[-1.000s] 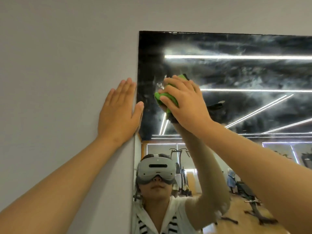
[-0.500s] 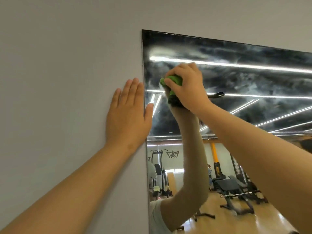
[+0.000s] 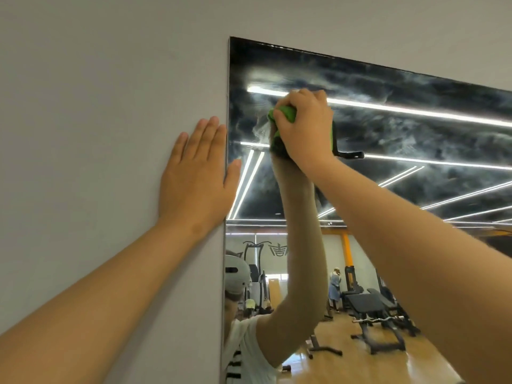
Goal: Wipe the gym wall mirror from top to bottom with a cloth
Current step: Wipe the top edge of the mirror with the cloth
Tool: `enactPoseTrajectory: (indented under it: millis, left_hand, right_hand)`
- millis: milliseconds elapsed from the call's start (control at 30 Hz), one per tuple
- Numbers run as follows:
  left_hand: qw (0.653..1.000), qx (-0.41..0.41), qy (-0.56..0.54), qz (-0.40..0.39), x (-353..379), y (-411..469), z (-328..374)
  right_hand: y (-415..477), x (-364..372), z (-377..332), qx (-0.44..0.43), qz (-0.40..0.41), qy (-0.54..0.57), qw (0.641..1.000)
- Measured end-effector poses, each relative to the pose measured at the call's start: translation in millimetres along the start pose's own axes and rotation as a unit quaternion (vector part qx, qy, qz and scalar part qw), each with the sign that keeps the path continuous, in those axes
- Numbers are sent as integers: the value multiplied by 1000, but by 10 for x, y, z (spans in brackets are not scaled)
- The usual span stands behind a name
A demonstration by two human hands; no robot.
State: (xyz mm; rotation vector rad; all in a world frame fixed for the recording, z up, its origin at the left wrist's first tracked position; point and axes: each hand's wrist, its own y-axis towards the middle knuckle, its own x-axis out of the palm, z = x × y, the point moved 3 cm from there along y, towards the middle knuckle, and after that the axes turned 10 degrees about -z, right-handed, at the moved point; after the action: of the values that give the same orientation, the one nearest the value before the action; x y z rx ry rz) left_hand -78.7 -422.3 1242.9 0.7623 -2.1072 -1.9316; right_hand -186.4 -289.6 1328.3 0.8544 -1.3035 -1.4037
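Observation:
The wall mirror [image 3: 415, 139] fills the right half of the view, its top left corner high in the middle. Hazy streaks cover its upper glass. My right hand [image 3: 307, 128] grips a bunched green cloth [image 3: 285, 113] and presses it against the glass near the upper left corner. My left hand [image 3: 198, 176] lies flat on the grey wall [image 3: 110, 134] just left of the mirror's edge, fingers straight, thumb over the edge. The cloth is mostly hidden under my fingers.
The mirror reflects my raised arm, a headset, ceiling light strips, weight benches, gym machines, a wooden floor and a distant person. The mirror's left edge [image 3: 225, 245] runs down beside the plain wall.
My right hand with the cloth has slid up and a little to the right on the glass. The view has swung left. My left hand stays flat on the wall.

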Motion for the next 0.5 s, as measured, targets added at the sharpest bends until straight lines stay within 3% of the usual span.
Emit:
enactPoseTrajectory:
  millis: [200, 367, 500]
  left_hand:
    - [1000, 3, -1, 1, 9, -6, -3]
    - [1000, 5, -3, 9, 14, -6, -5]
    - [1000, 6, 0, 4, 31, -10, -3]
  right_hand:
    - [-100, -42, 53, -94, -55, -23, 994]
    - [83, 8, 59, 62, 16, -16, 998]
    - [-232, -25, 10, -60, -41, 23, 997]
